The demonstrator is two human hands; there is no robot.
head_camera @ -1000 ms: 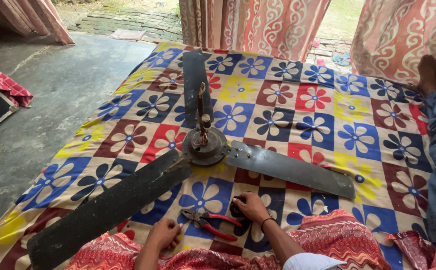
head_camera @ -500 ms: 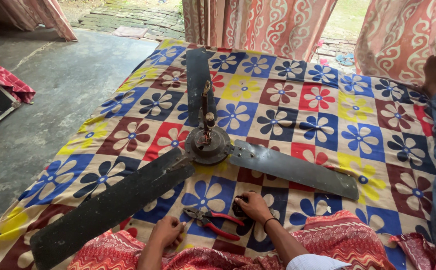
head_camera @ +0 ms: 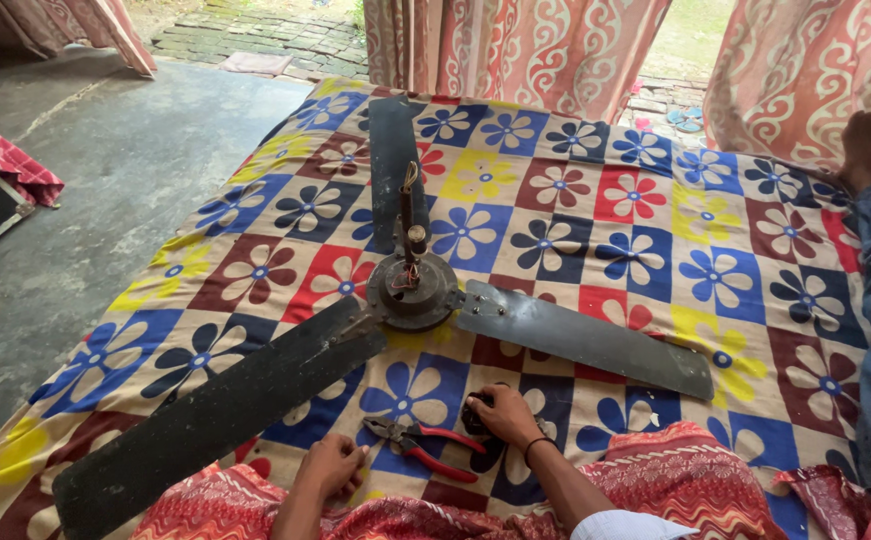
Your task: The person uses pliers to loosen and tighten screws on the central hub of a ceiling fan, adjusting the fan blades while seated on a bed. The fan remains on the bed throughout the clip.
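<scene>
Red-handled metal pliers [head_camera: 420, 443] lie on the flower-patterned patchwork cloth [head_camera: 655, 240], between both hands. The right hand [head_camera: 500, 412] curls over a small dark object, mostly hidden, hard to identify. The left hand [head_camera: 333, 465] rests loosely closed, touching the cloth. Beyond sits a dusty dark three-bladed ceiling fan [head_camera: 410, 290], one blade cut off.

Bedsheet [head_camera: 595, 230] multicolour flower checks; fan blades [head_camera: 215, 410] black; pliers [head_camera: 425, 445] red-handled; curtains [head_camera: 515, 50] pink swirls.
</scene>
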